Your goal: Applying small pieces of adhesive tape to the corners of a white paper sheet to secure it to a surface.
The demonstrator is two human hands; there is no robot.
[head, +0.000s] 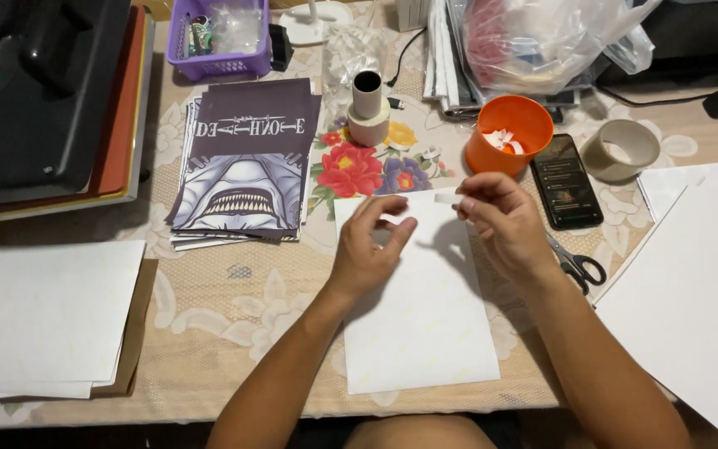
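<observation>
Head view: right hand pinching tape strip

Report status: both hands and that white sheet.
Right hand pinching small tape strip. Left hand hovering over white sheet, fingers curled. Scissors beside right wrist, clear of the sheet.

A sheet of paper lies near the table's front edge, at its middle, and both hands hover over the sheet's far end. The left hand is just left of the right hand, which pinches a small strip. Behind the right hand stands a cup, with a phone to its right and scissors nearer the front. A stack of prints lies to the left, a tape roll behind the sheet.
</observation>
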